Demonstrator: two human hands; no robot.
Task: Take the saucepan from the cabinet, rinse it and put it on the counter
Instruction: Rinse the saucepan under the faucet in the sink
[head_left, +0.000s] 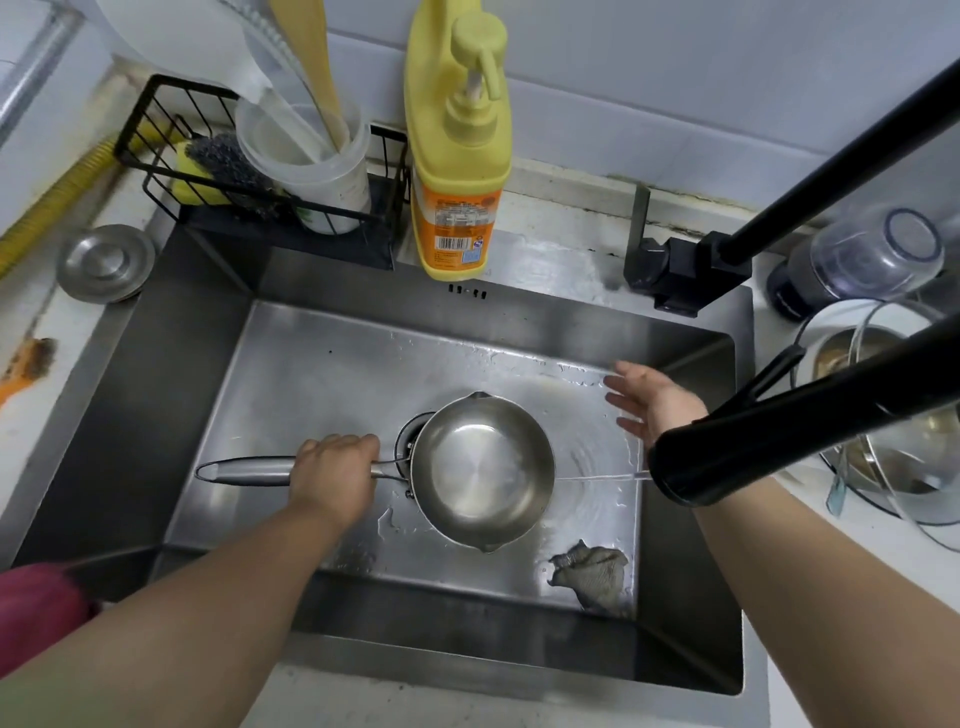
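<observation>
Saucepan (480, 467) handle within left fingers (358, 447)

The only printing is on the orange label of the yellow soap bottle (457, 156) behind the sink. A barcode sits near the label's lower edge, but its digits and the label's small text are too blurred to read

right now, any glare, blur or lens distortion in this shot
Head view: glare on the wet sink floor and inside the saucepan; the faucet spout looms large and soft close to the lens; wide-angle bending curves the edges and stretches both forearms.
</observation>
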